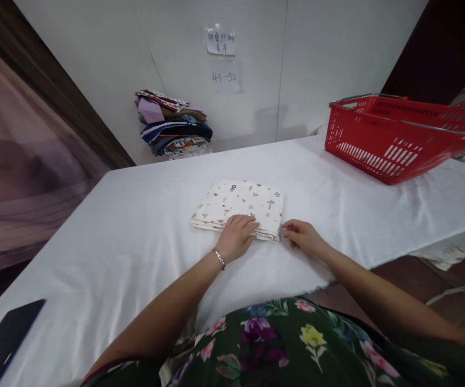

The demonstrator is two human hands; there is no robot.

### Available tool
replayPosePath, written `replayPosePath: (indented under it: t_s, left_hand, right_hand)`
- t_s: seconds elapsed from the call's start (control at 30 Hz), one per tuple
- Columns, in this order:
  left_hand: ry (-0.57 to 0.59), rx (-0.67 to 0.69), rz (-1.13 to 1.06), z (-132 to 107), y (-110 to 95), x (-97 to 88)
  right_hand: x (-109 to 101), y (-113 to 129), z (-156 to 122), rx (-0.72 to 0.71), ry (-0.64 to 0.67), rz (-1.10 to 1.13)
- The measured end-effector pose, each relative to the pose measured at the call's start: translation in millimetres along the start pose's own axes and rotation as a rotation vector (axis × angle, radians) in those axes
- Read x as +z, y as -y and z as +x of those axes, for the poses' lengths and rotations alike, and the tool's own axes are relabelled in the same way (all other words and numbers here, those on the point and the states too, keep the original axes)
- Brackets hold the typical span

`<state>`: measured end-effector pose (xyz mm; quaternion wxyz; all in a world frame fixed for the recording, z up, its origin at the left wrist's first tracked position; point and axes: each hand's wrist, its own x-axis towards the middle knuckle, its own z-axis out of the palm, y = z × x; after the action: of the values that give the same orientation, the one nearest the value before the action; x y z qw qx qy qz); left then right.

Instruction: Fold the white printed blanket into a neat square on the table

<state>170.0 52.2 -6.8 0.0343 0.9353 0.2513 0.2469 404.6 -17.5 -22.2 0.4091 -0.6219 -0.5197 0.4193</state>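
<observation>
Head camera: one folded cream printed cloth [240, 204] lies mid-table on the white sheet [115, 242]. The left hand [236, 236] lies flat and spread on the cloth's near edge. The right hand [301, 235], fingers curled, touches its 4 o'clock corner; I cannot tell whether it grips. One red plastic basket [397, 140] sits at 2 o'clock, and one stack of folded fabrics [173, 124] at 11.

The cloth [240, 207] is seen to be soft, matt printed fabric. The table [135, 242] is covered in smooth white cloth with a slight sheen. The basket [381, 145] is made of glossy red plastic, its handle [434, 126] of metal. Paper notes [221, 42] are stuck to the smooth matt wall [316, 54].
</observation>
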Motion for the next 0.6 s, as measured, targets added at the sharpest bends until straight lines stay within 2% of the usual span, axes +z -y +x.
replayPosePath:
  t_s: [0.1, 0.17, 0.3, 0.6]
  left_hand:
    - [0.012, 0.007, 0.007, 10.5, -1.4, 7.1]
    - [0.026, 0.021, 0.021, 16.0, -2.4, 9.7]
    - [0.065, 0.055, 0.050, 24.0, -9.8, 12.5]
    - [0.041, 0.051, 0.039, 37.0, -19.2, 21.4]
  right_hand:
    - [10.8, 4.2, -11.2, -0.145, -0.033, -0.113]
    - [16.6, 8.5, -13.4, -0.193, -0.048, -0.217]
    - [24.9, 13.5, -14.9, -0.204, -0.069, -0.341]
    - [30.2, 14.4, -17.9, -0.217, -0.142, -0.390]
